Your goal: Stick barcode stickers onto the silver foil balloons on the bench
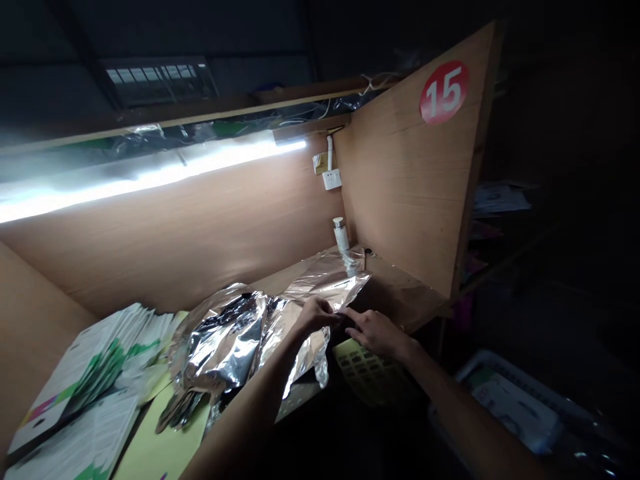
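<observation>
My left hand (pixel 316 316) is closed in a pinch above shiny silver foil bags (pixel 225 340). What its fingertips grip is dark and too small to make out. My right hand (pixel 379 332) meets it from the right, index finger stretched toward the left fingertips. Below the right hand hangs a yellow sheet of dark rectangular labels (pixel 367 370), its upper edge running under the curled fingers, which appear to hold it. A flat foil bag (pixel 340 287) lies on the table just behind both hands.
Stacked white and green printed bags (pixel 107 360) and yellow paper (pixel 160 440) lie at left. A white bottle (pixel 341 235) stands at the back corner below a power socket (pixel 332 179). A wooden partition (pixel 415 180) bounds the right side. A plastic basket (pixel 520 400) sits low at right.
</observation>
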